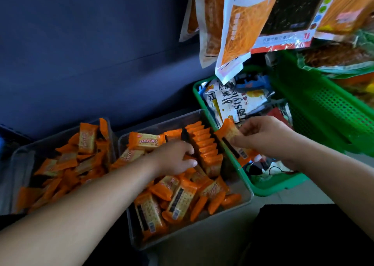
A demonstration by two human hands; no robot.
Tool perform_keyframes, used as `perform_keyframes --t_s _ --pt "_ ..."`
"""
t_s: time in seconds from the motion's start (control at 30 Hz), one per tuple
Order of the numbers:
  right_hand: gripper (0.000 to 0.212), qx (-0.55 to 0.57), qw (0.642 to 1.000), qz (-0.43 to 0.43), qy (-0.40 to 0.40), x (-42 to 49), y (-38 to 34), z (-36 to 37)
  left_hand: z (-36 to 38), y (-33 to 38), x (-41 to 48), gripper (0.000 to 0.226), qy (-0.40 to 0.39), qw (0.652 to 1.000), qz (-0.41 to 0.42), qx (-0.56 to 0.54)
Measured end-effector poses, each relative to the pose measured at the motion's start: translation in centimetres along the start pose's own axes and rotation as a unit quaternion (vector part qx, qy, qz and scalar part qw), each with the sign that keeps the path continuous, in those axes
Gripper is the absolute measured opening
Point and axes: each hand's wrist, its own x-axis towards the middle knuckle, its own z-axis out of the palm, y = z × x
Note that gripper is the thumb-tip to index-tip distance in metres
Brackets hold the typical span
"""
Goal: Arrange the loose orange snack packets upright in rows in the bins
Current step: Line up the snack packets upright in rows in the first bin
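In the head view I look down on two clear bins side by side, against a dark blue backing (81, 43). The right clear bin (245, 202) holds a row of upright packets (204, 146) along its far right side, orange edges up. The rest of its floor is a heap of loose packets (178, 197) lying flat and crossed. The left clear bin (60, 133) holds only a jumble.

My left hand (176, 158) sits against the row's left flank. Its fingers are curled, and with the thumb they nip an orange flank packet (188, 157). I judge it is there to brace the row so it does not fall over. My right hand (263, 136) hovers over the bin's right rim and pinches one cracker packet (230, 136) by its end between thumb and fingertips. The packet is tilted on edge, and I judge it is turned that way to slot in beside the row.

Just right of the bin, a green basket (283, 185) holds mixed snack bags. Large hanging bags (242, 23) dangle overhead.
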Motion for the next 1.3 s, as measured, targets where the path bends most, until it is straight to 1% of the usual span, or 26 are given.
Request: perform_keyframes --t_s 0.07,0.1,0.17,0.2,0.27,0.33,0.43,0.53,0.6,0.63,0.7,0.77,0.83,1.0,1.03,1.1,1.17,1.23,1.3 --pt "0.025 -0.029 0.999 -0.005 -0.019 0.7 0.3 0.2 0.9 -0.2 1.6 0.066 -0.065 0.996 0.014 0.059" --pt "0.023 -0.037 0.999 -0.010 -0.031 1.0 0.5 0.3 1.2 -0.2 2.4 0.072 -0.085 0.991 0.015 0.098" --pt "0.021 -0.045 0.997 -0.014 -0.053 1.5 1.0 0.3 1.3 0.2 3.6 0.075 -0.117 0.976 0.022 0.185" --pt "0.021 -0.049 0.997 -0.015 -0.059 1.7 1.2 0.2 1.2 0.5 3.9 0.075 -0.136 0.970 0.020 0.202" --pt "0.021 -0.059 0.996 -0.014 -0.069 2.2 1.5 0.0 0.7 1.1 4.2 0.078 -0.177 0.966 -0.005 0.188" --pt "0.020 -0.063 0.995 -0.010 -0.080 2.6 1.6 -0.1 0.6 0.6 4.4 0.075 -0.195 0.961 -0.007 0.194" --pt "0.020 -0.070 0.993 -0.013 -0.095 2.8 1.5 -0.1 1.0 -1.2 4.8 0.061 -0.183 0.962 0.001 0.203" --pt "0.019 -0.073 0.992 -0.024 -0.104 2.7 1.5 0.1 1.2 -1.8 4.8 0.060 -0.163 0.971 0.007 0.172" --pt "0.019 -0.069 0.991 -0.028 -0.111 2.6 1.3 0.3 1.2 -1.2 4.9 0.084 -0.165 0.977 -0.009 0.132" --pt "0.020 -0.070 0.991 -0.029 -0.113 2.5 1.3 0.3 1.2 -0.9 4.9 0.097 -0.179 0.976 -0.023 0.124" --pt "0.020 -0.071 0.991 -0.027 -0.113 2.4 1.3 0.3 1.4 -0.4 5.3 0.111 -0.224 0.965 -0.054 0.127" --pt "0.020 -0.072 0.991 -0.030 -0.113 2.4 1.3 0.3 1.5 -0.3 5.6 0.119 -0.253 0.954 -0.065 0.148" --pt "0.020 -0.073 0.990 -0.033 -0.113 2.5 1.3 0.3 1.7 -0.3 5.5 0.125 -0.263 0.951 -0.070 0.148" --pt "0.019 -0.078 0.989 -0.035 -0.119 2.7 1.4 0.3 1.4 -1.5 5.2 0.136 -0.245 0.963 -0.093 0.067" --pt "0.018 -0.078 0.989 -0.036 -0.120 2.7 1.4 0.4 1.3 -1.5 5.2 0.132 -0.244 0.963 -0.093 0.064" --pt "0.018 -0.075 0.989 -0.036 -0.121 2.8 1.5 0.5 1.1 -1.2 4.8 0.117 -0.243 0.964 -0.080 0.076" --pt "0.019 -0.075 0.989 -0.037 -0.120 3.0 1.6 0.5 0.7 -0.8 4.1 0.094 -0.231 0.969 -0.052 0.074" --pt "0.020 -0.078 0.989 -0.040 -0.122 3.1 1.6 0.5 0.5 -0.8 3.4 0.066 -0.223 0.973 -0.031 0.042" --pt "0.020 -0.081 0.988 -0.048 -0.121 3.1 1.4 0.6 0.1 -0.7 2.5 0.055 -0.213 0.976 -0.003 0.037"
